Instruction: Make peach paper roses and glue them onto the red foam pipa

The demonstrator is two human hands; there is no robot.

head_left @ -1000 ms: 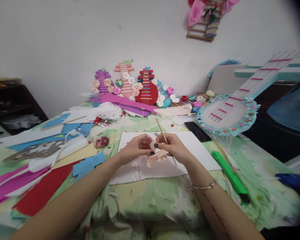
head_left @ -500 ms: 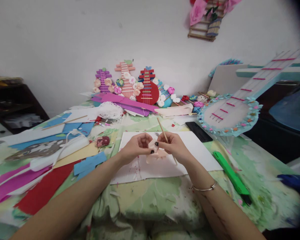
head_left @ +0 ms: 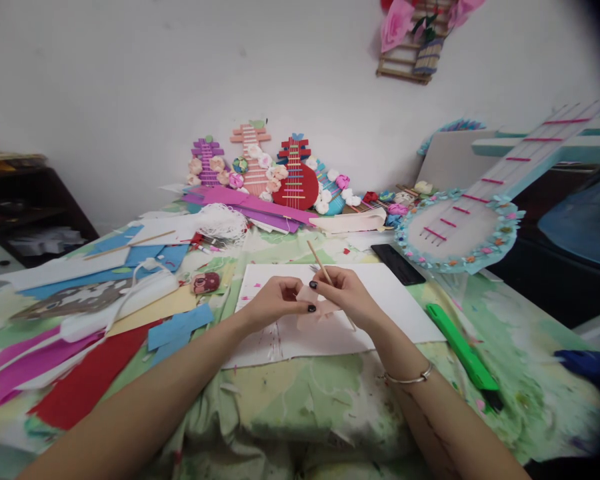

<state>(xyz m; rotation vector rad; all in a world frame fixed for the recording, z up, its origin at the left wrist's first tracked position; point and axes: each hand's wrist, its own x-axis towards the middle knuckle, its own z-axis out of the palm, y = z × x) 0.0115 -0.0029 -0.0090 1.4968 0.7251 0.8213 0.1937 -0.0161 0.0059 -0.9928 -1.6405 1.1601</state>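
Observation:
My left hand (head_left: 276, 301) is closed, pinching a small pale pink piece of crepe paper (head_left: 310, 319) between thumb and fingers. Across from it, my right hand (head_left: 347, 293) is closed around a thin wooden stick (head_left: 318, 259). The stick slants through the right hand, its upper end pointing up and left, its lower end coming out below the palm. Right fingertips also meet the paper's upper edge. Both hands are just above a white sheet (head_left: 395, 313) with dark marks and pink scraps on it. A small metal tip, partly hidden, shows behind the right fingers.
A green utility knife (head_left: 463, 347) and a black phone (head_left: 397, 263) lie to the right, near a blue paper instrument (head_left: 455, 233). Coloured paper strips (head_left: 100, 373), a white glue gun (head_left: 125, 303) and white string (head_left: 220, 223) spread over the left. Decorated small instruments (head_left: 295, 177) lean on the wall.
My left hand has shifted slightly right and down with the pink paper. The stick in my right hand has tilted a little further left at its top.

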